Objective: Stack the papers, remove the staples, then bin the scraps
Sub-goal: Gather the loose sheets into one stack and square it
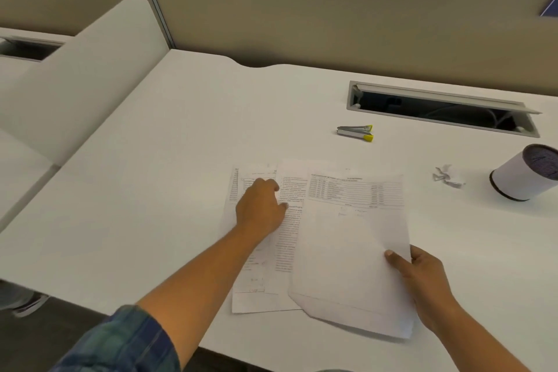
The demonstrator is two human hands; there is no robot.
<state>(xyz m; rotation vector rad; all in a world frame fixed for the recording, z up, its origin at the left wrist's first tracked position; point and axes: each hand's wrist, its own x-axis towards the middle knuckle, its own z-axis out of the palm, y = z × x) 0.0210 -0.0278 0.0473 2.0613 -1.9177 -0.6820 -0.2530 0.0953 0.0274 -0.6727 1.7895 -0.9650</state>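
Note:
Three printed paper sheets lie overlapped on the white desk (151,190). My left hand (261,205) rests on the leftmost sheet (250,296), fingers curled at the edge of the middle sheet (291,190). My right hand (422,278) pinches the right edge of the top sheet (347,251), thumb on top; that sheet is slightly lifted and tilted. A silver staple remover with yellow tips (356,132) lies beyond the papers. Crumpled paper scraps (447,177) sit to the right, beside a white cylindrical bin (519,175) with a dark rim.
An open cable tray slot (437,106) is cut into the desk at the back right. A beige partition wall (302,18) stands behind the desk, and a white curved divider (75,78) closes off the left side. The front desk edge runs near my arms.

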